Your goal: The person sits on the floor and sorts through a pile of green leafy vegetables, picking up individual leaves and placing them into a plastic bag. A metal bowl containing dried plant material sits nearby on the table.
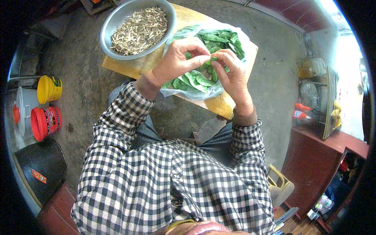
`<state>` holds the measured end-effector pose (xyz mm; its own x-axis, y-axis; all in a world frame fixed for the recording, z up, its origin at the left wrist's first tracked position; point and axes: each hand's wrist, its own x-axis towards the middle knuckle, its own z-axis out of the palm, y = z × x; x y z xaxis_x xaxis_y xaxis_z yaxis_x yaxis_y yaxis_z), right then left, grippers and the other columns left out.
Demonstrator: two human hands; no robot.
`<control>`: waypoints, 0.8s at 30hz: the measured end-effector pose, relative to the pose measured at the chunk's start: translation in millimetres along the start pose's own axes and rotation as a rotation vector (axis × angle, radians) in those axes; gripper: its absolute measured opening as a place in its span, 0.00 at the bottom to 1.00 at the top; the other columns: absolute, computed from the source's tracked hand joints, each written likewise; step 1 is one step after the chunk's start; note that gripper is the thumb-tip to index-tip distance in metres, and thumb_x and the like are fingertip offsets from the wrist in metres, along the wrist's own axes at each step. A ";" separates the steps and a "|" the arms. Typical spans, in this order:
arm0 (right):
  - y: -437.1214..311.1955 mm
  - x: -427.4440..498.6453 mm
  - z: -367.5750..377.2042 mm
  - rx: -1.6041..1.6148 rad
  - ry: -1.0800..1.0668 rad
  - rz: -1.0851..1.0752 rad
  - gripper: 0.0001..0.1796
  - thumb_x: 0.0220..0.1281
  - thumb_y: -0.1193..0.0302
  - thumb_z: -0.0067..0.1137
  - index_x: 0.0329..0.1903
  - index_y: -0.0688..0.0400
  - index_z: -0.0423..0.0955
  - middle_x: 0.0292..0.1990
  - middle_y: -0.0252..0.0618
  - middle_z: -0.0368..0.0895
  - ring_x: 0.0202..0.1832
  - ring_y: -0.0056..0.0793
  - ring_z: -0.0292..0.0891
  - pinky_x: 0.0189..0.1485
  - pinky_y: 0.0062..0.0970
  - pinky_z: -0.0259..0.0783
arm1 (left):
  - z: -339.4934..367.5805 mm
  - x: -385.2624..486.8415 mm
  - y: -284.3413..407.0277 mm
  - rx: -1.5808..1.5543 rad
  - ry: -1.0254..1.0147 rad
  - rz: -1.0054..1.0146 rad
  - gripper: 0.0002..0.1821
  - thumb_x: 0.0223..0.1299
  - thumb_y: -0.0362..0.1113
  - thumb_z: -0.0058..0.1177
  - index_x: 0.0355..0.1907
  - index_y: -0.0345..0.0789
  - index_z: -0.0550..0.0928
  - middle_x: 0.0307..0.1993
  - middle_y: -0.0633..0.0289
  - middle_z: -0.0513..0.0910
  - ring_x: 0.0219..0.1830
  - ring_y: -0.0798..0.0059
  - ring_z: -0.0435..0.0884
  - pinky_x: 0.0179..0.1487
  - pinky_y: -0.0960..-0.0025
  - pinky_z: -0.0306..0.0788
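Observation:
Above a low wooden table, my left hand and my right hand meet fingertip to fingertip. Both pinch one small green bean pod, partly covered by the fingers. Beneath them a translucent plastic bag lies spread on the tabletop. Flat green bean pods rest on it in a near pile and a far pile; my hands hide part of both. To the left, a grey basin holds many dried, pale brown strips.
Yellow and red buckets stand at left beside a white lidded container. Below them is a black rounded object. At right are a red-brown cabinet, a spray bottle and a small stool.

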<state>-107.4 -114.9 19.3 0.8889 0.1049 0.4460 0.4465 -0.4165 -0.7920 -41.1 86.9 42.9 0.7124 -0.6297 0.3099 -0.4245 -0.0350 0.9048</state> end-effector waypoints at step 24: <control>-3.7 -6.1 12.2 0.008 0.033 0.073 0.27 0.55 0.72 0.74 0.56 0.62 0.71 0.45 0.44 0.80 0.44 0.37 0.79 0.49 0.31 0.76 | 1.1 -3.3 -7.2 -0.317 0.019 -0.375 0.05 0.63 0.31 0.60 0.39 0.31 0.83 0.32 0.71 0.82 0.33 0.87 0.78 0.37 0.79 0.73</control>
<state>-113.2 -103.0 14.5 0.9152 0.0443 0.4007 0.3817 -0.4144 -0.8262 -41.0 88.4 35.1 0.7946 -0.6049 -0.0519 0.0524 -0.0168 0.9985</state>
